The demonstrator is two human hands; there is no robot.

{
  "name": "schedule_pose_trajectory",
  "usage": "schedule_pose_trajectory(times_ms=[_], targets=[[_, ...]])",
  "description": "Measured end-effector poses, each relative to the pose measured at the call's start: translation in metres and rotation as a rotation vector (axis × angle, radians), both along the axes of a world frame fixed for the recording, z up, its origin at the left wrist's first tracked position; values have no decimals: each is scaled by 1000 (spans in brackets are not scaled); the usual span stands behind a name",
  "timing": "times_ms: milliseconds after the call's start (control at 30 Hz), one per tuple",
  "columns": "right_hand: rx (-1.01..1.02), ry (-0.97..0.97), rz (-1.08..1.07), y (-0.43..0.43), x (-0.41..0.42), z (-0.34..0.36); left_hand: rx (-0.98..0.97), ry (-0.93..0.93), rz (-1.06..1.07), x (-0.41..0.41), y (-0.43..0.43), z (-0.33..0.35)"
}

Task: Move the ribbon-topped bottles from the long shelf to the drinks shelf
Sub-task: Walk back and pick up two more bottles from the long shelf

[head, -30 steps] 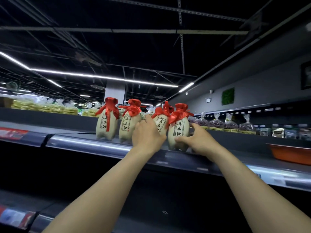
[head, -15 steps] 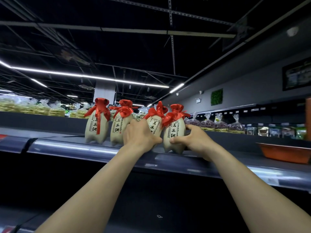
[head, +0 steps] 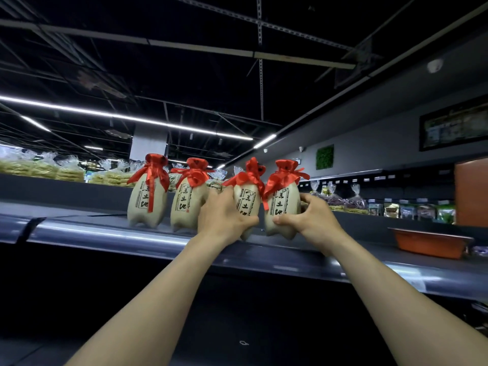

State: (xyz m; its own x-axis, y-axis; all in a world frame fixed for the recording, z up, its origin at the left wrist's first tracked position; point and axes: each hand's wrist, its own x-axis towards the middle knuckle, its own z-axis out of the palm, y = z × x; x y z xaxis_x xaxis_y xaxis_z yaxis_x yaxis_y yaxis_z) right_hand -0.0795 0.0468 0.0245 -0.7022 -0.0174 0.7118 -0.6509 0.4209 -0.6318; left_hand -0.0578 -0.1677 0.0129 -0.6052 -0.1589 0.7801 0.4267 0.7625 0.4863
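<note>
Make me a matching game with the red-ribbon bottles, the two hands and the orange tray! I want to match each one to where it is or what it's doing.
Things:
1. leftmost bottle
2. left hand
3. right hand
4. orange tray

Places or states:
A. grips the rightmost bottle
B. stands untouched at the left end of the row
C. sits far right on the long shelf
D. grips the third bottle from the left, which tilts

Pairs: 1-B, 2-D, 3-A, 4-C
</note>
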Motion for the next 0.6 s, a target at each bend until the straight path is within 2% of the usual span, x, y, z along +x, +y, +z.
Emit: schedule_pose_trajectory(times_ms=[233, 333, 600], targets=[[-78, 63, -49, 46, 27, -1, 54, 86, -137, 6, 47, 2], [-121, 76, -70, 85, 49, 1, 133, 96, -264, 18, 83, 11], [-177, 115, -209, 242, 158, -5, 179, 39, -600, 84, 245, 15]])
